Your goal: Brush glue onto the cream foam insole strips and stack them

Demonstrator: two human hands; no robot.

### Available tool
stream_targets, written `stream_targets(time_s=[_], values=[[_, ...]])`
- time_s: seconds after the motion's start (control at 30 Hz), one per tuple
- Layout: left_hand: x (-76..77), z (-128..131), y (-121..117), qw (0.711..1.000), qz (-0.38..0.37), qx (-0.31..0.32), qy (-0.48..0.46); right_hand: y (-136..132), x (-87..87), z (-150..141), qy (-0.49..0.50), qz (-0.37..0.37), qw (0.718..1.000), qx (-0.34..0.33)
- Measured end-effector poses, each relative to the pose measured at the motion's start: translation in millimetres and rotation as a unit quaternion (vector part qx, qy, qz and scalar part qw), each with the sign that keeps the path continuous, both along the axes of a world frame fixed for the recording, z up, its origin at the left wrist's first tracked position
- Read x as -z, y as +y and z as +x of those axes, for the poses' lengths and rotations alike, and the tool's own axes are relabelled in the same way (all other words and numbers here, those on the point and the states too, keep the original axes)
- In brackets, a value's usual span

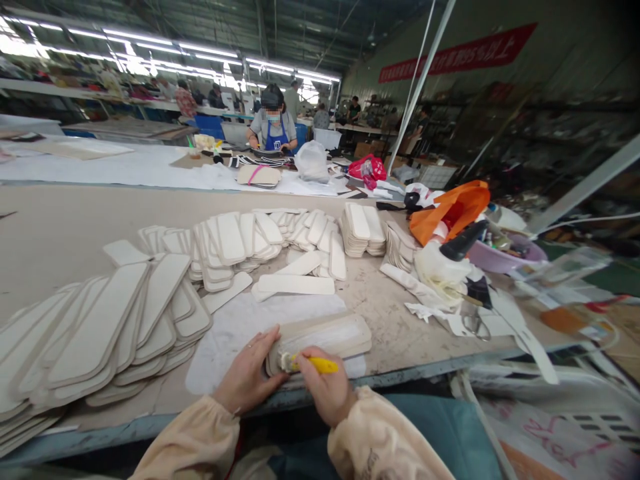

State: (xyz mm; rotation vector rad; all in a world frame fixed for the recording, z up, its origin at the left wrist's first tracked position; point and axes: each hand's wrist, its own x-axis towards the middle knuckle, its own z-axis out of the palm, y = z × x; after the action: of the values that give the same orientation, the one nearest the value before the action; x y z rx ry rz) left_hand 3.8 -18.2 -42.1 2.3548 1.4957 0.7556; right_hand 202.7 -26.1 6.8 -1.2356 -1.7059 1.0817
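My right hand [327, 387] is closed around a yellow-handled brush [323, 364]. The brush's whitish bristles touch the left part of a pale, round-cornered panel that tops a small stack [325, 335]. Around the left end of this stack, my left hand [250, 370] grips with its thumb on the near edge and its fingers on the far edge. Under the stack lies a white sheet [220, 343]. The panel's upper face looks greyish and wet in the middle. Just beyond, two loose pale panels [300, 285] rest partly overlapping.
A big fanned heap of panels [95, 333] covers the table's left side, with more piles [225, 243] behind. To the right are an orange bag [450, 210], a purple basin [515, 257], scissors [475, 323] and cloth scraps. A co-worker [274, 127] sits across the table.
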Motion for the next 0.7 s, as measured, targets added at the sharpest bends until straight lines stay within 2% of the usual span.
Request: stream_targets(time_s=[0.07, 0.13, 0.3, 0.37, 0.43, 0.53, 0.63, 0.7], values=[[-2.2, 0.7, -0.4, 1.0, -0.009, 0.001, 0.004, 8.6, 7.7, 0.3, 0.09, -0.086, 0.992, 0.032], [-3.9, 1.3, -0.9, 1.0, -0.021, 0.004, 0.009, 18.7, 13.2, 11.7, 0.11, -0.115, 0.985, 0.067], [-6.5, 1.8, -2.3, 0.999, -0.034, 0.004, 0.015, 36.0, 5.6, 66.5, -0.035, -0.068, 0.979, 0.191], [-6.6, 1.7, -2.5, 0.999, -0.037, 0.004, 0.009, 34.8, -1.0, 75.3, -0.033, -0.064, 0.974, 0.213], [-6.2, 1.7, -2.2, 0.999, -0.044, 0.005, -0.002, 29.2, -5.1, 67.6, 0.039, -0.084, 0.978, 0.187], [-5.1, 1.9, -1.4, 0.998, -0.057, 0.007, -0.019, 17.8, -3.8, 36.7, 0.137, -0.116, 0.978, 0.108], [-4.9, 2.2, -1.0, 0.998, -0.062, 0.007, -0.03, 11.9, 3.1, 12.2, 0.133, -0.126, 0.982, 0.041], [-5.4, 2.1, -1.2, 0.998, -0.063, 0.007, -0.031, 13.2, 7.4, 11.3, 0.104, -0.127, 0.986, 0.018]])
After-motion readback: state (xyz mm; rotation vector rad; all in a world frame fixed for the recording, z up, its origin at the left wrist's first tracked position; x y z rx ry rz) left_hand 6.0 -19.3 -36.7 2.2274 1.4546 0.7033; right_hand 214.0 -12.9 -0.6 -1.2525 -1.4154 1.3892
